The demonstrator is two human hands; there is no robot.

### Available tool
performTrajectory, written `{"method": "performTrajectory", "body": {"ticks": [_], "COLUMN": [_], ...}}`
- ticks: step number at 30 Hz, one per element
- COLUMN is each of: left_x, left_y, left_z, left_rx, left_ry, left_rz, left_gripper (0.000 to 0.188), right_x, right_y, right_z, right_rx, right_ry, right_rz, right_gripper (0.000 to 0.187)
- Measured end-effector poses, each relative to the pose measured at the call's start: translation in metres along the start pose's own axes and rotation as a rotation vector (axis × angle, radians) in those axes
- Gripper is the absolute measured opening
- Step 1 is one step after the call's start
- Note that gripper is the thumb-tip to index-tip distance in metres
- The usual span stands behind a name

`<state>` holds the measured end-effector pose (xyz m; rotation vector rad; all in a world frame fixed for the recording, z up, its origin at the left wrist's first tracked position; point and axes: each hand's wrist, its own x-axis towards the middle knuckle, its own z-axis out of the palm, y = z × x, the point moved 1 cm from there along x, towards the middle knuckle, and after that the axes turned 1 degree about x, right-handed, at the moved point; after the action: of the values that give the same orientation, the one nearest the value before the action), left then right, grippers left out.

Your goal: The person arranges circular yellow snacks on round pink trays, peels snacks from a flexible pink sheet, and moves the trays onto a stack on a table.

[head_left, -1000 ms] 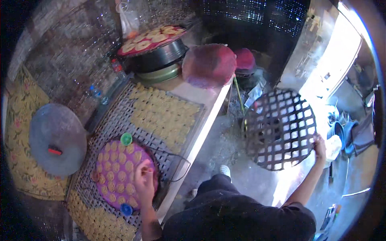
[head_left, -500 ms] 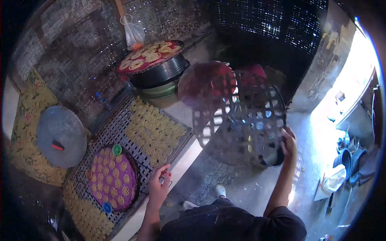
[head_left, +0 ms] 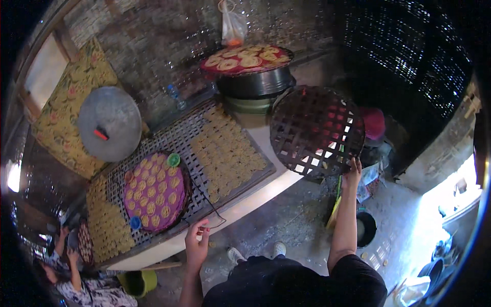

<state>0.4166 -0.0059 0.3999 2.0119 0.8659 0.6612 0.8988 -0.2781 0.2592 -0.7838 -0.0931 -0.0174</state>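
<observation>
My right hand (head_left: 352, 173) grips the rim of a round, dark woven tray (head_left: 286, 128), lifted and tilted past the bench's right end. Through its open lattice I see no food on it. My left hand (head_left: 197, 245) is raised in front of the bench, fingers loosely bent and apart, holding nothing. Close by, a thin bent wire (head_left: 220, 224) juts past the bench edge. On the slatted rack (head_left: 148, 145) rests a round tray with a purple cloth (head_left: 178, 203), covered with small pale coiled rounds. Sheets of yellowish lacy rounds (head_left: 225, 153) lie either side.
A dark pot (head_left: 255, 84) bears a red-cloth tray of larger coils. A grey round lid (head_left: 110, 123) leans at left against patterned cloth. A co-worker (head_left: 92, 291) handles another round tray at lower left, near a green bucket (head_left: 146, 281). A black bucket (head_left: 365, 230) stands on the floor.
The woven tray has moved from above the floor toward the pot and bench end, with my right hand still on its rim. The view has turned rightward in the scene, revealing the co-worker.
</observation>
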Motion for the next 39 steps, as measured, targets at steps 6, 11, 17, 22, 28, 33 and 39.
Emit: {"method": "performTrajectory", "body": {"ticks": [6,11,17,22,28,33,39], "left_x": [-0.01,-0.005,-0.005,-0.013,0.0,0.031,0.035], "left_y": [-0.019,-0.013,-0.019,-0.044,-0.126,-0.19,-0.228], "left_z": [0.004,0.003,-0.016,-0.072,-0.17,-0.212,-0.236], "left_rx": [0.041,0.021,0.054,0.198,0.587,0.561,0.494], "left_ry": [0.025,0.051,0.06,0.264,0.639,0.643,0.472], "left_rz": [-0.047,-0.041,-0.008,-0.114,0.019,-0.085,-0.161], "left_gripper": [0.025,0.023,0.028,0.033,0.065,0.084,0.083], "right_x": [-0.013,-0.01,-0.022,-0.057,-0.11,-0.227,-0.298], "right_y": [0.008,0.019,0.016,-0.018,0.033,0.159,0.295], "right_z": [0.003,-0.009,-0.017,0.018,0.191,0.336,0.459], "right_rx": [0.025,0.027,-0.004,-0.752,-0.861,-0.827,-1.085], "right_ry": [-0.031,0.014,0.143,0.538,-0.114,-0.921,-1.196], "right_rz": [0.1,0.205,0.223,-0.558,-0.522,-0.225,-0.478], "right_gripper": [0.023,0.029,0.049,0.042,0.026,0.034,0.056]}}
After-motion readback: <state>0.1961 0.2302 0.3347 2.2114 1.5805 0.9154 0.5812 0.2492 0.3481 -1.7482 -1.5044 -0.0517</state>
